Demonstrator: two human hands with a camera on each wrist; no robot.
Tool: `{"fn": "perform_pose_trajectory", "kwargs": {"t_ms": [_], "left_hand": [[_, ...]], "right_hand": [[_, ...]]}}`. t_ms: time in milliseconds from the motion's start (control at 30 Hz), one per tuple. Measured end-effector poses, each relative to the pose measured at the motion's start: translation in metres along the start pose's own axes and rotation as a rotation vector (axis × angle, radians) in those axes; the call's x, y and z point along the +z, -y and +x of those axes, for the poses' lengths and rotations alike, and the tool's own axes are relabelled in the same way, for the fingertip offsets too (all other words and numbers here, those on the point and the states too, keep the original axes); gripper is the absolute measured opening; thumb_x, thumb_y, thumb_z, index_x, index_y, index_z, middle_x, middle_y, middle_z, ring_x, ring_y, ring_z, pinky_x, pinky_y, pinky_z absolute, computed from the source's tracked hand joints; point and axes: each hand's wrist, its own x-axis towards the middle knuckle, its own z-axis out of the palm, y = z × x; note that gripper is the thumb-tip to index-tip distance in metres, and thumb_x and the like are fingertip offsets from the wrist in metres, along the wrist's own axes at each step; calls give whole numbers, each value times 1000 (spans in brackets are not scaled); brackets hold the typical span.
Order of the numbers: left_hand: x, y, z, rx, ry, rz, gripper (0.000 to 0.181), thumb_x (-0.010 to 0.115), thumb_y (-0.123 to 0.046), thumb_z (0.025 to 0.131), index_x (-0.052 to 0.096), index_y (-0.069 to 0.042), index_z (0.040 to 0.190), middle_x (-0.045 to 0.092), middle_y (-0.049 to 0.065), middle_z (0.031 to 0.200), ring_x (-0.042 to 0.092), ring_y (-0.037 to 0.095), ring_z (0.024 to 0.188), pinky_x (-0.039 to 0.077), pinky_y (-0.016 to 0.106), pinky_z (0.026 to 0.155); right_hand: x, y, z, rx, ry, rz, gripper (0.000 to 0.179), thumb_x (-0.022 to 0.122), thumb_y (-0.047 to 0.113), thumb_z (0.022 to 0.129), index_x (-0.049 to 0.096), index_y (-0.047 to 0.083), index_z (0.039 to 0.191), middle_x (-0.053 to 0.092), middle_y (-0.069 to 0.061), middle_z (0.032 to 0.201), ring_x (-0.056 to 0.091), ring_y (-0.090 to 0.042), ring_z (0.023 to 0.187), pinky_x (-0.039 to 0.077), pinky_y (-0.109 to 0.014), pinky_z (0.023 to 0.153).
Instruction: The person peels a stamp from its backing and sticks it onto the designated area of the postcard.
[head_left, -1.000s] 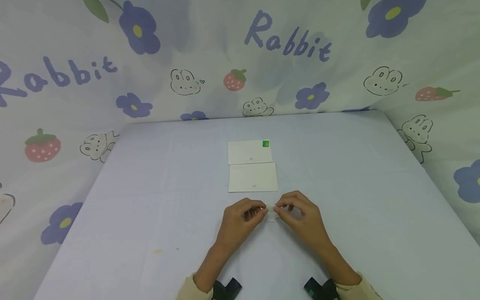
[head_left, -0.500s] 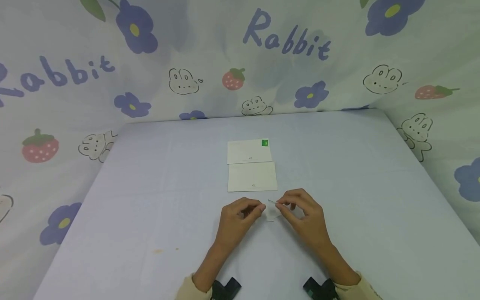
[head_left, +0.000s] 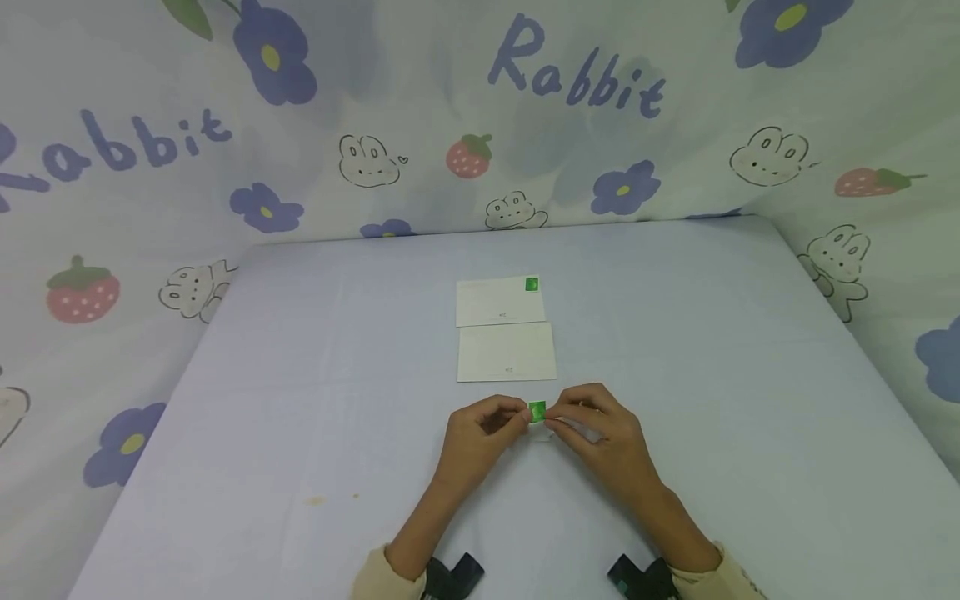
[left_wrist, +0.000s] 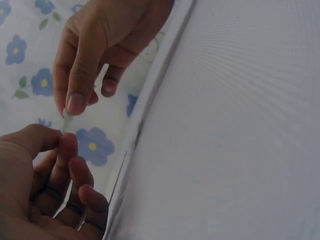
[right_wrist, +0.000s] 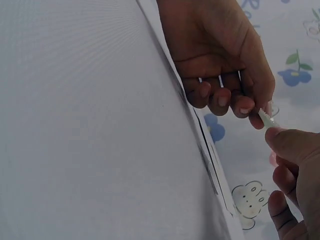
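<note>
A small green stamp (head_left: pixel 537 411) is stretched between the fingertips of both hands in the head view. My left hand (head_left: pixel 480 442) pinches its left side between thumb and forefinger, and my right hand (head_left: pixel 607 437) pinches its right side. Both wrist views show the stamp (left_wrist: pixel 66 121) as a pale sliver between the two hands. Just beyond the hands lies a plain white envelope (head_left: pixel 507 354) with a tiny mark near its lower edge. Behind that one, a second white envelope (head_left: pixel 491 302) bears a green stamp (head_left: pixel 532 284) in its upper right corner.
A white cloth (head_left: pixel 360 350) covers the table. A patterned curtain (head_left: pixel 420 108) with rabbits, flowers and strawberries hangs behind and at both sides. Under the fingertips a faint pale slip (head_left: pixel 540 438) shows, mostly hidden. Small yellowish spots (head_left: pixel 315 502) mark the cloth at the left.
The stamp has turned so its green face now shows to the head camera; half a second ago it was edge-on in the right fingers, apart from the left fingertips. The envelopes have not moved.
</note>
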Motion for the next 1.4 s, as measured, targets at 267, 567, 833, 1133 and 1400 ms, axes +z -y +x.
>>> {"fn": "perform_pose_trajectory", "kwargs": {"t_ms": [267, 567, 833, 1133, 1400], "left_hand": [[0, 1, 1, 12, -38, 5, 10, 74, -23, 93, 75, -15, 100, 72, -3, 85, 68, 14, 80, 56, 27, 71], [1, 4, 1, 57, -59, 86, 7, 75, -26, 92, 76, -22, 99, 69, -12, 85, 64, 12, 78, 53, 25, 67], [0, 7, 5, 106, -134, 160, 4, 74, -23, 93, 74, -26, 97, 64, -13, 84, 61, 10, 79, 51, 25, 65], [-3, 10, 8, 200, -148, 202, 7, 75, -19, 92, 74, -24, 96, 63, -15, 83, 61, 9, 77, 50, 24, 62], [-16, 14, 15, 207, -194, 251, 7, 74, -17, 92, 74, -20, 98, 62, -12, 83, 59, 8, 77, 49, 24, 61]], "right_hand": [[-1, 3, -2, 259, 64, 55, 25, 82, 0, 81, 74, 16, 99, 63, 4, 104, 56, -13, 83, 48, -25, 69], [-3, 29, 15, 360, 81, 115, 14, 75, -10, 83, 71, 2, 87, 64, -5, 91, 55, -15, 77, 49, -33, 65], [-6, 28, 21, 529, 114, 84, 7, 75, -4, 86, 72, 2, 87, 64, -4, 90, 54, -14, 77, 48, -25, 66], [-6, 21, 22, 572, 115, 47, 7, 75, -4, 86, 72, 3, 87, 64, -5, 88, 54, -14, 75, 47, -22, 65], [-6, 20, 24, 580, 120, 74, 6, 75, -3, 87, 72, 2, 87, 64, -6, 89, 54, -14, 75, 46, -21, 65]]}}
